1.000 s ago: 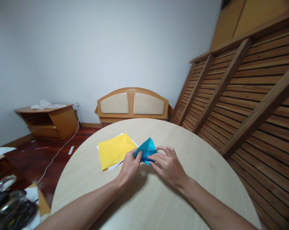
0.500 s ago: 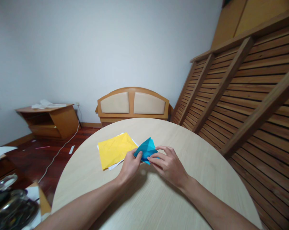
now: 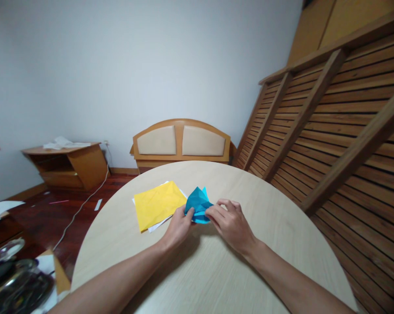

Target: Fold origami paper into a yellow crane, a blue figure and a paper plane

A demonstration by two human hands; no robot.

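Folded blue paper (image 3: pixel 197 204), one: over counter (image 3: pixel 216 279), inward from its far edge; left hand (image 3: pixel 180 223) pinching left side, right hand (image 3: pixel 229 221) pinching right corner. Yellow paper (image 3: pixel 159 205): toward left edge, atop white paper (image 3: pixel 155 226).

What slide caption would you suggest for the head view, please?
Left hand and right hand hold folded blue paper over a round table, beside yellow paper.
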